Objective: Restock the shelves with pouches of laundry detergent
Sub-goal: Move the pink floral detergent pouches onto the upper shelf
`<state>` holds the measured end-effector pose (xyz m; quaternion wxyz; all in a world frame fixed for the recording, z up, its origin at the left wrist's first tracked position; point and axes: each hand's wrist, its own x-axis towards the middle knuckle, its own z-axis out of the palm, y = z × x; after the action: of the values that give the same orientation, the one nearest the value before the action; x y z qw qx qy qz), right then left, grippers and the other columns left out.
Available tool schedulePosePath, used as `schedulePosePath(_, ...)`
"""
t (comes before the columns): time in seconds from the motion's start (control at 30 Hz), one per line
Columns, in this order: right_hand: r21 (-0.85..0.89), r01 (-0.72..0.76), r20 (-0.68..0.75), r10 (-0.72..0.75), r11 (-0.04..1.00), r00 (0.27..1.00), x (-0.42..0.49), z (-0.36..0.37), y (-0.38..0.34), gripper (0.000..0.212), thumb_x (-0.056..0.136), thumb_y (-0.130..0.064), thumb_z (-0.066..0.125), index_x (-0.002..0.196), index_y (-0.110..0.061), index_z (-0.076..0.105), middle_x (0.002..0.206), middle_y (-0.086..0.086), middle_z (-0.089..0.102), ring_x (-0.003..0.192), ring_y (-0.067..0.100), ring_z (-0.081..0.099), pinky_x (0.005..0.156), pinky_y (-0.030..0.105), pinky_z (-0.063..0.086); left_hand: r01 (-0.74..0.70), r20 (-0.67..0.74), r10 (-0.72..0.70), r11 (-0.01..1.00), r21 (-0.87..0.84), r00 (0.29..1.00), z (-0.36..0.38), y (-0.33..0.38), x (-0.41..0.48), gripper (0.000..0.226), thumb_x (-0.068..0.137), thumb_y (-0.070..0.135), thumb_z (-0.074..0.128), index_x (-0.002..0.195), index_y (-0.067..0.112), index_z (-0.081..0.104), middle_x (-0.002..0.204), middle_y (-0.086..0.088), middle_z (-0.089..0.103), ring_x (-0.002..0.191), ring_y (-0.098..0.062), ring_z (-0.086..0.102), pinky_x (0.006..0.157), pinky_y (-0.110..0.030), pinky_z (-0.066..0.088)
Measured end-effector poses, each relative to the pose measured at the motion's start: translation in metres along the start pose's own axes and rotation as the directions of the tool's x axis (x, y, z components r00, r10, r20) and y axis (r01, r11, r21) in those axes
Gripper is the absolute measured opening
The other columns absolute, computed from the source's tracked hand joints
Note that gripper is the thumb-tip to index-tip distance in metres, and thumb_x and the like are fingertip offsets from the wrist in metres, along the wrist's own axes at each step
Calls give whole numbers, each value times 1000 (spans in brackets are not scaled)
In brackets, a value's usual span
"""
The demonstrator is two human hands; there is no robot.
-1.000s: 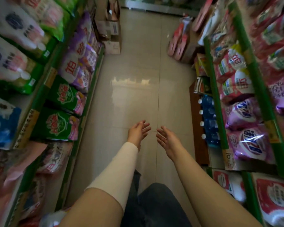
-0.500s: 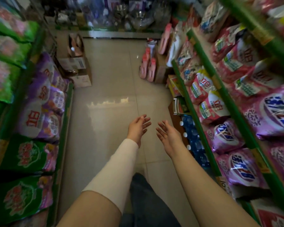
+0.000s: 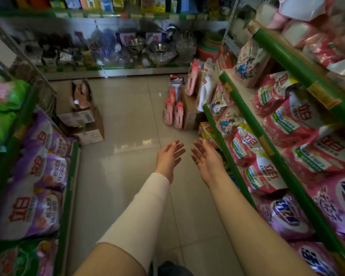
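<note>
Left hand (image 3: 168, 159), right hand (image 3: 206, 161) outstretched, palms facing, fingers (image 3: 178, 150) straight

Shop aisle between green-railed shelves (image 3: 247, 116) of detergent pouches (image 3: 36, 206) (cartons (image 3: 82, 120) on floor (image 3: 127, 166))

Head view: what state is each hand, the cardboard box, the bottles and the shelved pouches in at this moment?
left hand, open, fingers straight, holding nothing.
right hand, open, fingers straight, holding nothing.
cardboard box, stacked on another box, top open.
pink bottles, upright on the floor.
purple pouches, lying stacked on the left shelf.
pink pouches, lying on the right shelf.
</note>
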<state>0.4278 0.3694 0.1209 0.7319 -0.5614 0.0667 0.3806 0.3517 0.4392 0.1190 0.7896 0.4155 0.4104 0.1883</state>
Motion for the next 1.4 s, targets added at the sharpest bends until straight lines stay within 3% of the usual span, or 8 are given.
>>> schedulePosePath(0.23,119,167,-42,-163,979,986,59,87,-51,20,98,-21,44,86,-20,59,70,-8,67,69,7,59,68,21,44,-61,134,61,998,0,989,2,89,92,36,101,22,37,131,7,49,117,-6,60,104,-17,57,82,-23,41)
schedulePosePath(0.47,131,276,-140,-258,952,956,105,138,-91,16,99,-21,44,92,-18,58,86,-1,61,76,11,57,69,23,44,-68,269,59,997,23,961,21,159,157,34,100,19,40,130,4,48,124,-12,59,107,-20,58,69,-17,44)
schedulePosePath(0.6,131,327,-234,-292,936,927,124,145,-115,16,99,-22,43,95,-16,58,89,-2,62,77,9,58,70,22,44,-52,365,34,998,39,930,44,172,188,34,100,17,40,131,3,48,112,-7,64,89,-12,61,63,-15,49)
schedulePosePath(0.7,133,360,-272,-315,923,909,134,144,-136,19,99,-24,43,89,-19,59,83,-3,62,73,9,57,68,24,44,-44,427,21,998,43,904,70,179,206,33,101,18,38,129,5,49,98,3,63,87,-8,60,72,-18,46)
schedulePosePath(1.0,178,544,-376,-454,820,808,170,115,-229,17,99,-20,43,94,-19,59,87,-3,65,78,10,61,70,23,49,-100,563,23,989,106,826,177,205,244,27,101,23,39,118,13,57,114,-2,63,107,-16,58,73,-22,46)
schedulePosePath(1.17,122,594,-419,-502,795,757,189,86,-274,16,97,-25,46,97,-22,62,91,-6,67,84,10,60,73,25,44,-147,615,32,979,138,788,229,213,263,20,100,24,41,106,23,60,116,0,65,105,-13,61,92,-30,45)
schedulePosePath(1.3,162,639,-479,-506,752,717,205,66,-302,14,97,-20,46,104,-18,58,96,-2,64,84,12,59,73,24,47,-137,639,33,984,114,768,264,219,274,21,100,21,43,114,16,57,100,3,66,95,-12,62,83,-24,48)
schedulePosePath(1.4,162,659,-511,-509,734,693,216,56,-321,21,98,-21,46,113,-14,57,102,1,64,91,14,59,82,27,47,-154,635,27,977,146,772,290,229,291,23,98,24,47,117,16,57,106,0,67,106,-19,62,95,-33,47)
